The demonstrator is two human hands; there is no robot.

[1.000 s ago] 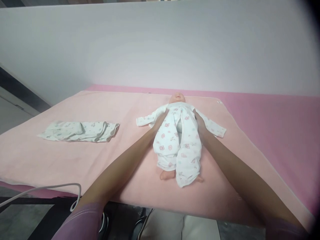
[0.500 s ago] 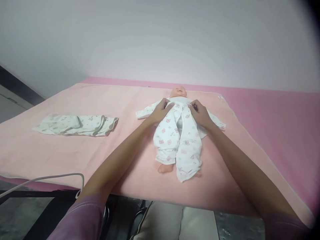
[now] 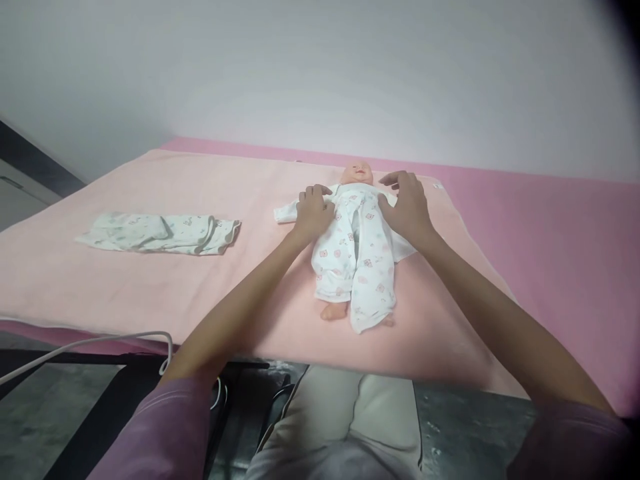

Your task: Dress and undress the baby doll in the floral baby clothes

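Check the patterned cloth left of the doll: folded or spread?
Folded: the cloth lies as a long, narrow strip on the pink sheet, with layered edges showing at the end nearer the doll.

blanket on desk | doll on blanket, head toward wall | cloth on blanket, left of doll | wall behind desk | cable at front left edge
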